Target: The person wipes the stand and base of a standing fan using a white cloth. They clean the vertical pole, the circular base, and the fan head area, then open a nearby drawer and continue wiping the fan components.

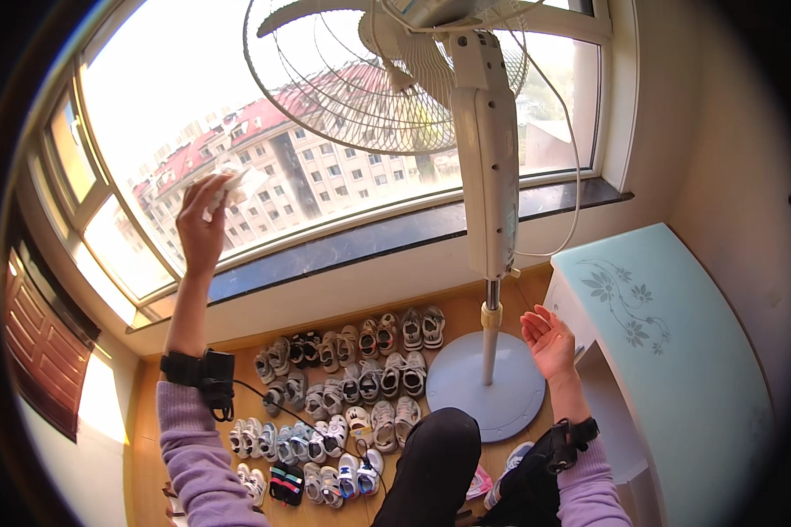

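My left hand (202, 221) grips a crumpled white tissue or cloth (237, 188), raised in front of the large window pane (171, 72). Whether the cloth touches the glass, I cannot tell. Palm up and fingers apart, my right hand (550, 342) holds nothing. It is between the pole of a white pedestal fan (488, 178) and a light-blue cabinet (672, 296) with a floral pattern. Both forearms wear black straps with small devices, and a black cable (270, 402) runs from the left one.
A dark stone windowsill (343, 247) runs below the glass. Rows of shoes (329, 395) cover the wooden floor in front of my knee. The fan's round base (448, 388) stands beside them, and its power cord (577, 171) hangs in a loop. A brown panelled door (49, 336) is at far left.
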{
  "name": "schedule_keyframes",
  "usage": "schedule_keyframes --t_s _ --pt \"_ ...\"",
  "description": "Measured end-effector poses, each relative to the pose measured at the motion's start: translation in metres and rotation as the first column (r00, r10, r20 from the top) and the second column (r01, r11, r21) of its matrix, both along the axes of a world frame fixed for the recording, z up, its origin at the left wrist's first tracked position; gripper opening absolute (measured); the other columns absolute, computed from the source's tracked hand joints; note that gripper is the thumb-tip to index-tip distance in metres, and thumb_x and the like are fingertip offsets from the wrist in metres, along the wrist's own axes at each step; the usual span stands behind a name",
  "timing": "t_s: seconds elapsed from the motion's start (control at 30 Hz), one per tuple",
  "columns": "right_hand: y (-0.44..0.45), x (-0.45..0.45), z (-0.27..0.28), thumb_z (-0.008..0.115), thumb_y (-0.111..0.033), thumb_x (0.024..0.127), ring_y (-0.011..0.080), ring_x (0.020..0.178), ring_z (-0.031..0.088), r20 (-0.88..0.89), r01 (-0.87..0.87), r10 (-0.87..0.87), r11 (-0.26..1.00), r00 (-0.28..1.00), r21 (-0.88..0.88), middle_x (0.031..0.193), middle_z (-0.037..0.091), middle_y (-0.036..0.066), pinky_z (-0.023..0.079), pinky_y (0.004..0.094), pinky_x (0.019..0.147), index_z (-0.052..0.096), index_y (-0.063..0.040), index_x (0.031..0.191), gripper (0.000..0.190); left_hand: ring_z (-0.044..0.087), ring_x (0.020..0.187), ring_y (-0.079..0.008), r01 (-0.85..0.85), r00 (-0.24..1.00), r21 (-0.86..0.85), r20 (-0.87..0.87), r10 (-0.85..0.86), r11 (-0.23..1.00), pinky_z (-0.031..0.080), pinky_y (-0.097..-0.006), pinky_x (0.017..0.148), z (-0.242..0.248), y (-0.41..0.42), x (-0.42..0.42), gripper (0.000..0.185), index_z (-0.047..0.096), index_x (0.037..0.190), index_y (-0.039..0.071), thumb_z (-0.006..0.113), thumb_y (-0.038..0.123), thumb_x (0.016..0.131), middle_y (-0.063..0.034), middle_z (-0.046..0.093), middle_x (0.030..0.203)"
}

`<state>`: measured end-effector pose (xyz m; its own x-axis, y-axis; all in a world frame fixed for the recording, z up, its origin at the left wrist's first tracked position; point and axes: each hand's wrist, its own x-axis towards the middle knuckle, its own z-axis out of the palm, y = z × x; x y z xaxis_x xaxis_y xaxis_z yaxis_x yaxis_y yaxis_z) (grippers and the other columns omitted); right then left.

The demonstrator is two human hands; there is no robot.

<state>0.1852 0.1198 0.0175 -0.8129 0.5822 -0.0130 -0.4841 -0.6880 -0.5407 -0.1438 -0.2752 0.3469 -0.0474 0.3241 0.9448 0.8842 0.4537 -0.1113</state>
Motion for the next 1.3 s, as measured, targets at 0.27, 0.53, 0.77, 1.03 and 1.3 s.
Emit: schedule_keyframes --t_s 0.27,0.53,0.77,1.03,1.3 --pt "-0.001 -0.011 -0.016 0.052 -0.027 0.097 0.0235 0.100 0.066 0.143 0.070 -0.069 0.998 0.987 0.000 0.103 0.071 0.012 0.051 0.0339 0.089 0.063 -0.004 0.117 0.032 0.068 0.097 -0.0166 -0.027 0.996 0.063 0.091 0.022 0.998 0.056 -0.0302 0.080 0.113 -0.023 0.040 0.025 0.070 0.118 0.008 0.065 0.011 0.094 -0.0067 0.071 0.110" --pt "0.004 -0.012 -0.023 0.052 -0.026 0.097 0.0202 0.095 0.067 0.203 0.036 -0.066 0.988 0.977 0.150 0.098 0.072 0.010 0.051 0.0319 0.084 0.063 -0.005 0.115 0.030 0.070 0.097 -0.0228 0.292 0.956 -0.127 0.013 -0.293 0.948 0.058 -0.0338 0.084 0.096 0.153 0.107 0.024 0.073 0.111 0.011 0.069 0.006 0.088 -0.0077 0.072 0.111" --pt "0.016 0.003 -0.022 0.056 -0.027 0.095 0.0180 0.091 0.067 0.263 0.068 -0.125 0.974 0.957 0.215 0.094 0.072 0.007 0.051 0.0306 0.082 0.065 -0.007 0.112 0.028 0.062 0.094 -0.0315 0.474 0.880 0.241 -0.160 -0.447 0.847 0.054 -0.0401 0.079 0.067 0.280 0.122 0.025 0.072 0.103 0.006 0.066 -0.005 0.081 -0.0102 0.068 0.100" --pt "0.023 0.014 -0.021 0.057 -0.026 0.095 0.0164 0.090 0.066 0.318 0.090 -0.165 0.967 0.934 0.237 0.091 0.071 0.006 0.049 0.0292 0.081 0.065 -0.008 0.111 0.025 0.057 0.101 -0.0331 0.406 0.914 0.212 -0.075 -0.400 0.889 0.051 -0.0423 0.085 0.003 0.311 0.120 0.024 0.071 0.105 0.006 0.068 -0.001 0.082 -0.0084 0.065 0.105" --pt "0.022 0.010 -0.020 0.057 -0.022 0.097 0.0132 0.086 0.067 0.332 0.065 -0.168 0.952 0.928 0.298 0.090 0.072 0.004 0.049 0.0258 0.078 0.066 -0.007 0.110 0.022 0.059 0.098 -0.0326 0.494 0.863 0.214 -0.242 -0.444 0.843 0.052 -0.0412 0.082 0.053 0.312 0.110 0.029 0.072 0.101 0.007 0.068 -0.007 0.076 -0.0092 0.065 0.104"
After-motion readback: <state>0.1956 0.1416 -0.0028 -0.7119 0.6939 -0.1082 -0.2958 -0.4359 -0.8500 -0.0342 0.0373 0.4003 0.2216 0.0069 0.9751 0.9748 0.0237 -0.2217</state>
